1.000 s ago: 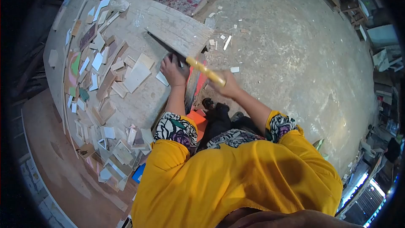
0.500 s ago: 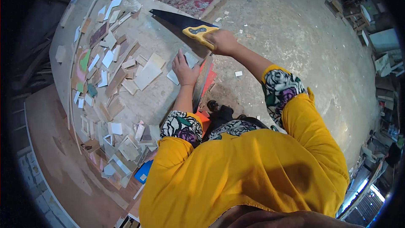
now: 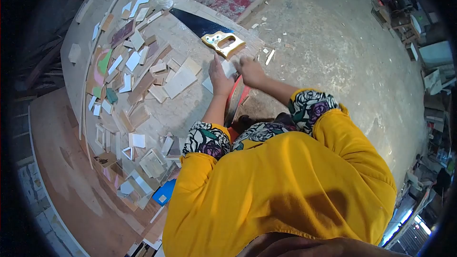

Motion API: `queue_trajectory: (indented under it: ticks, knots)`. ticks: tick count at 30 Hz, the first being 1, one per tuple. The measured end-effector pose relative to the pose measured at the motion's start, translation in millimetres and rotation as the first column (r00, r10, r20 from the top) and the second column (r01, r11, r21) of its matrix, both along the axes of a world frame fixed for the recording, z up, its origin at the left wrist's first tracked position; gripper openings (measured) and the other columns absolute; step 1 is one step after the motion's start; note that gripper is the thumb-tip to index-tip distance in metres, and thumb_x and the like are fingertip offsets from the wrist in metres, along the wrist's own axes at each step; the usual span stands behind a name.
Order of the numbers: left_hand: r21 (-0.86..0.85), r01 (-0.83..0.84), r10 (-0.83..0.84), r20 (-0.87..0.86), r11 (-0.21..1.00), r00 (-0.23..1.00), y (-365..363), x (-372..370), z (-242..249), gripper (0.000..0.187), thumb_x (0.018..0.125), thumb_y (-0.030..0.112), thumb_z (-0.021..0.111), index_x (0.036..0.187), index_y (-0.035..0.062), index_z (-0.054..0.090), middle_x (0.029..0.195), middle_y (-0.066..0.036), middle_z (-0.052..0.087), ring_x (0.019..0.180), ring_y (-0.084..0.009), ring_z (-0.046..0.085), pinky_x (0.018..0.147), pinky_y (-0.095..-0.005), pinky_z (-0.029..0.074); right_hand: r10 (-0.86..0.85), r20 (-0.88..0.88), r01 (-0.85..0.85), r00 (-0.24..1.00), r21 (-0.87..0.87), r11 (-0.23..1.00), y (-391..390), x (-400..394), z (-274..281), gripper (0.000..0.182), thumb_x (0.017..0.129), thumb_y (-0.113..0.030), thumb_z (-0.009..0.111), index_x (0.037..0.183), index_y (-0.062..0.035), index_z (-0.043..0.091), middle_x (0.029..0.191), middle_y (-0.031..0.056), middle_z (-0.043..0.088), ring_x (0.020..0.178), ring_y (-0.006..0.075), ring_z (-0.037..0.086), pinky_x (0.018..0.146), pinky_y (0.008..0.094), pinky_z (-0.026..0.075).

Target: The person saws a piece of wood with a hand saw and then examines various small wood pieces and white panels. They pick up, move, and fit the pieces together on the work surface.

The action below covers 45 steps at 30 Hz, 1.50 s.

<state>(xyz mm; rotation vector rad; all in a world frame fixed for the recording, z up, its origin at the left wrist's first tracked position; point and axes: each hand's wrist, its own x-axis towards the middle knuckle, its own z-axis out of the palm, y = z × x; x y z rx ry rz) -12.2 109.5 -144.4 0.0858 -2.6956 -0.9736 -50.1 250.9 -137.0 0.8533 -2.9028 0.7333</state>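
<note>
A handsaw with a dark blade and a yellow-and-white handle lies on the worktable, just beyond my hands. Between my two hands, close to the table's near edge, is a small white board. My left hand holds its left side, fingers pointing away from me. At its right end is my right hand, with curled fingers that look closed on the board; their tips are slightly blurred. Part of another pale piece shows beside my left wrist.
Many wood and white board offcuts are scattered over the left of the worktable. A blue object sits by my left elbow. Concrete floor with small scraps extends to the right, and clutter lines the far right.
My right hand has let go of the saw, which now lies on the table, and has come down to the small white board. My left hand has turned from lying flat to gripping the board's side.
</note>
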Motion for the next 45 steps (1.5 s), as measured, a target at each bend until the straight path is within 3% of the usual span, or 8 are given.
queue_trajectory:
  ticks: [2, 4, 16, 33, 36, 38, 40, 45]
  knots:
    - [0.000, 0.007, -0.007, 0.000, 1.000, 1.000, -2, -1, -3, 0.103, 0.059, 0.007, 0.073, 0.141, 0.0050, 0.011, 0.131, -0.026, 0.036, 0.124, -0.0402, 0.031, 0.106, -0.0462, 0.022, 0.069, -0.068, -0.072, 0.995, -0.041, 0.997, 8, 13, -10, 0.043, 0.070, -0.008, 0.055, 0.112, -0.0071, 0.058, 0.085, 0.0170, 0.056, 0.082, 0.0355, 0.057, 0.070, 0.0425, 0.047]
    - [-0.048, -0.004, 0.002, -0.027, 0.999, 1.000, -1, 1, -3, 0.101, 0.061, 0.007, 0.072, 0.141, 0.0048, 0.011, 0.130, -0.026, 0.037, 0.123, -0.0411, 0.033, 0.105, -0.0465, 0.022, -0.022, 0.316, 0.064, 0.949, -0.122, 0.990, 14, 11, -3, 0.051, 0.068, -0.003, 0.051, 0.118, -0.0153, 0.056, 0.091, 0.0161, 0.053, 0.082, 0.0345, 0.057, 0.071, 0.0422, 0.047]
    - [-0.018, 0.003, -0.002, 0.044, 1.000, 0.999, -1, 5, 5, 0.093, 0.063, 0.008, 0.070, 0.139, 0.0039, 0.016, 0.126, -0.020, 0.045, 0.123, -0.0361, 0.035, 0.106, -0.0456, 0.022, 0.178, 0.216, -0.234, 0.960, 0.269, 0.934, 9, -8, 23, 0.063, 0.078, -0.010, 0.049, 0.137, -0.0253, 0.032, 0.086, 0.0134, 0.063, 0.072, 0.0287, 0.064, 0.056, 0.0410, 0.049]
    - [-0.155, -0.076, 0.087, 0.061, 0.985, 0.994, -1, 13, 16, 0.066, 0.067, 0.020, 0.069, 0.123, -0.0012, 0.041, 0.128, -0.020, 0.042, 0.123, -0.0390, 0.034, 0.103, -0.0440, 0.027, 0.410, 0.391, -0.515, 0.824, 0.214, 0.830, 13, -69, 31, 0.043, 0.080, -0.016, 0.050, 0.121, -0.0120, 0.041, 0.075, 0.0195, 0.063, 0.068, 0.0354, 0.063, 0.056, 0.0449, 0.049]
    - [-0.113, -0.112, 0.111, -0.019, 0.987, 0.994, -3, 18, 18, 0.065, 0.070, 0.022, 0.067, 0.124, -0.0008, 0.040, 0.124, -0.022, 0.045, 0.120, -0.0392, 0.037, 0.101, -0.0438, 0.029, 0.575, 0.317, -0.585, 0.754, -0.072, 0.807, 11, -78, 11, 0.044, 0.082, -0.020, 0.055, 0.124, -0.0114, 0.045, 0.075, 0.0185, 0.062, 0.066, 0.0289, 0.063, 0.056, 0.0397, 0.048]
    - [-0.054, -0.153, 0.148, -0.075, 0.987, 0.986, -3, 23, 22, 0.065, 0.070, 0.023, 0.065, 0.125, -0.0008, 0.039, 0.122, -0.023, 0.046, 0.118, -0.0392, 0.039, 0.100, -0.0437, 0.030, 0.552, 0.686, -0.194, 0.474, -0.531, 0.825, 5, -82, 20, 0.051, 0.079, -0.022, 0.064, 0.127, -0.0105, 0.047, 0.074, 0.0123, 0.060, 0.062, 0.0165, 0.058, 0.054, 0.0296, 0.046]
    - [0.232, -0.186, 0.193, -0.011, 0.955, 0.981, 2, 25, 42, 0.065, 0.076, 0.027, 0.064, 0.127, -0.0021, 0.038, 0.124, -0.021, 0.046, 0.117, -0.0362, 0.042, 0.099, -0.0412, 0.032, 0.585, 0.748, -0.088, 0.314, -0.590, 0.802, -3, -86, 50, 0.055, 0.077, -0.021, 0.068, 0.128, -0.0097, 0.047, 0.075, 0.0088, 0.058, 0.060, 0.0124, 0.054, 0.052, 0.0256, 0.043]
    - [0.253, -0.153, 0.181, -0.092, 0.955, 0.979, 12, 24, 77, 0.063, 0.080, 0.031, 0.059, 0.129, -0.0013, 0.036, 0.123, -0.023, 0.045, 0.115, -0.0384, 0.043, 0.098, -0.0420, 0.034, 0.654, 0.755, 0.031, 0.046, -0.655, 0.755, -29, -93, 74, 0.041, 0.077, -0.020, 0.070, 0.114, -0.0059, 0.057, 0.072, 0.0020, 0.056, 0.054, 0.0056, 0.049, 0.047, 0.0182, 0.040]
